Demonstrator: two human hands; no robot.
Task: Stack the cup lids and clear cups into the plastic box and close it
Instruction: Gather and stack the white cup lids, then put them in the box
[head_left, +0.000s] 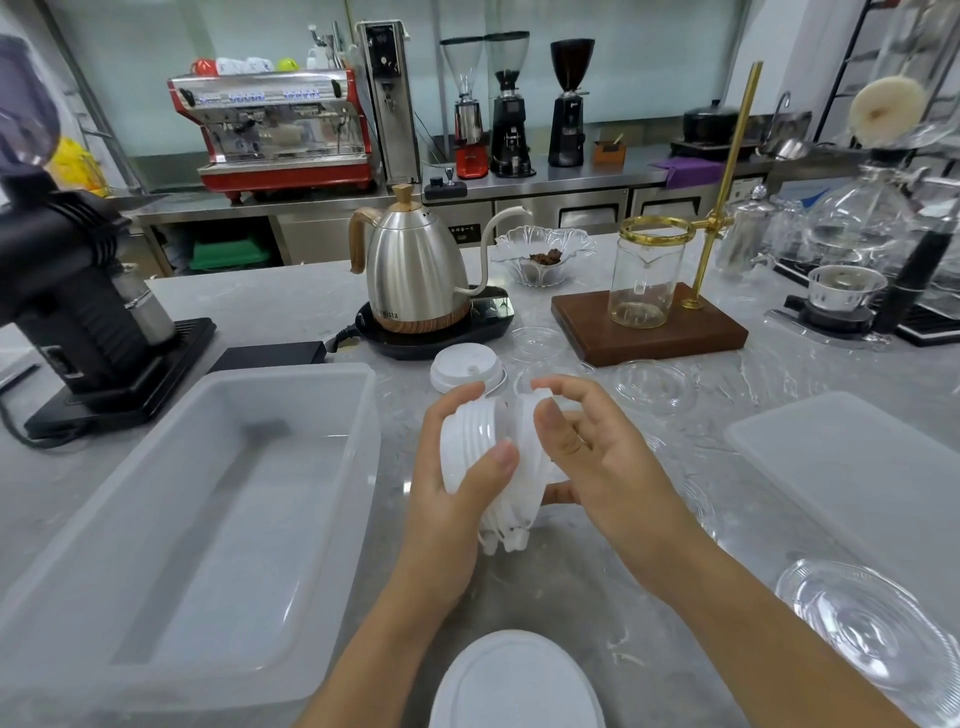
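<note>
I see both hands above the grey surface (571, 587). My left hand (457, 483) has its grip curled around a stack of white lids (483, 447) held on edge; my right hand (597, 457) pinches its outermost lid. The open plastic box (218, 519) sits just left.

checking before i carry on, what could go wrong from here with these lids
1. The stack of white lids is held on edge between the left hand and right hand; its lids look fanned apart at the bottom, so some might slip out.
2. The clear lids are hard to see on the pale counter and could be missed.
</note>
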